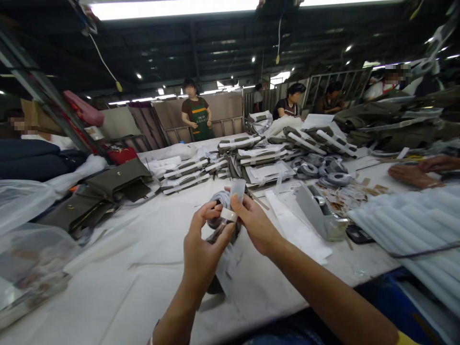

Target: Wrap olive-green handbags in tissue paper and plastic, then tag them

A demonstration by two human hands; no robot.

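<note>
Above the near part of the white-covered table [143,292], my left hand [203,244] is closed around a coiled grey strap [220,196], thumb and fingers gripping its sides. A shiny white band [229,215] crosses the coil's front. On the other side, my right hand [260,227] pinches a small translucent plastic piece [237,188] between thumb and fingers, right against the coil. Part of the coil is hidden behind my fingers. Beneath my hands lies something dark with clear plastic, mostly covered from view.
Several wrapped olive bags [262,158] are piled ahead, beside more strap coils [336,179]. Olive handbags [115,184] lie left. To the right are a grey tape-dispenser-like box [311,211], white foam rods [413,225] and a co-worker's hands [413,175]. An aproned person [199,117] stands beyond.
</note>
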